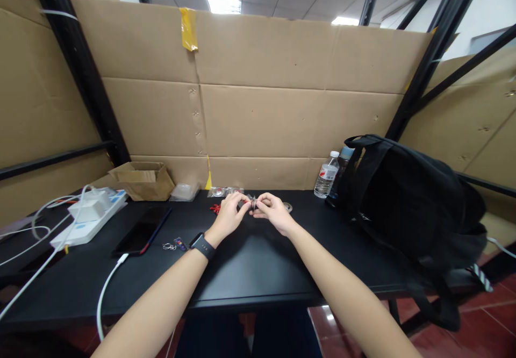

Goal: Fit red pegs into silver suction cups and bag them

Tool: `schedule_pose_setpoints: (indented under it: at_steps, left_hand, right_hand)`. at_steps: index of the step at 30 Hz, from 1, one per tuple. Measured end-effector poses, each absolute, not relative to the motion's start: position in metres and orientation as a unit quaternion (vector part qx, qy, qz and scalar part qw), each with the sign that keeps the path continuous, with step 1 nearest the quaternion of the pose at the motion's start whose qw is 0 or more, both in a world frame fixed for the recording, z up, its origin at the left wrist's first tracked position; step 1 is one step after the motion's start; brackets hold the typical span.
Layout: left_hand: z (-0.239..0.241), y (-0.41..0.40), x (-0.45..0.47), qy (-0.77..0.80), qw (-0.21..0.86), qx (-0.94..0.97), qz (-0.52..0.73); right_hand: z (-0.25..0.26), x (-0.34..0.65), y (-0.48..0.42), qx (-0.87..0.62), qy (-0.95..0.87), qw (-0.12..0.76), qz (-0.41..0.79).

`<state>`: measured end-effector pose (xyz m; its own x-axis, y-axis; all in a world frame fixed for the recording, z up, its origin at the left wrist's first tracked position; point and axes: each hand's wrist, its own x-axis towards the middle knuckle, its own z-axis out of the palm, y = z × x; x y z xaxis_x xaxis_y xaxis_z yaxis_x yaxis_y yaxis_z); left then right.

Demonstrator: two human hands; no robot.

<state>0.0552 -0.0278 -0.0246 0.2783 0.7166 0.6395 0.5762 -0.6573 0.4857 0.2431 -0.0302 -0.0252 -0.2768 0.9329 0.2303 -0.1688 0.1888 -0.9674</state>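
Two bare hands meet over the black bench [258, 264], close to the middle of its far edge. We see the left hand [230, 211], a dark watch [202, 245] at its wrist, with thumb and fingers drawn together in a pinch; the right hand [276, 214] mirrors it, its fingertips closed likewise. Between them we find a small metallic piece [253, 203], pinched by both hands; its exact form is too small for us to make out. Just left of the left hand we note red pieces [215, 208], with clear packets [223, 192] behind, along the far edge. Beside the right hand lies a ring-shaped item [287, 207].

Toward the far left corner we observe an open brown box [145, 183] and, right of it, a clear plastic bag [184, 191]. Nearer the left edge lies a white power strip [91, 229]; between it and the left forearm we place a dark phone [143, 230], whose white cable [104, 288] crosses the near edge, and a keychain [175, 245]. Toward the far right corner stands a water bottle [326, 176], beside a black backpack [411, 213] that covers the right end.
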Motion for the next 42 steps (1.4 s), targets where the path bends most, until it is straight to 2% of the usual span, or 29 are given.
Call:
schedule_pose_setpoints:
  at_steps: [8, 13, 22, 27, 31, 37, 42]
  left_hand:
    - [-0.020, -0.031, 0.055, 0.430, 0.054, 0.796, 0.422]
    - [-0.030, -0.023, 0.054, 0.453, 0.067, 0.782, 0.423]
    - [-0.059, -0.007, 0.048, 0.529, 0.088, 0.807, 0.245]
    - [-0.063, -0.006, 0.046, 0.479, 0.148, 0.830, 0.244]
    - [-0.059, -0.011, 0.045, 0.378, 0.179, 0.871, 0.257]
    - [-0.057, -0.017, 0.051, 0.319, 0.187, 0.897, 0.242]
    - [-0.053, -0.020, 0.057, 0.330, 0.169, 0.898, 0.236]
  right_hand:
    - [-0.022, 0.249, -0.033, -0.301, -0.548, 0.477, 0.618]
    - [-0.018, 0.252, -0.029, -0.314, -0.500, 0.495, 0.638]
    - [-0.011, 0.275, -0.012, -0.369, -0.401, 0.613, 0.573]
    - [-0.014, 0.277, -0.010, -0.380, -0.444, 0.601, 0.546]
    - [-0.018, 0.277, -0.008, -0.415, -0.524, 0.575, 0.471]
    - [-0.026, 0.286, 0.002, -0.479, -0.686, 0.493, 0.237]
    - [-0.029, 0.292, 0.004, -0.500, -0.730, 0.423, 0.196]
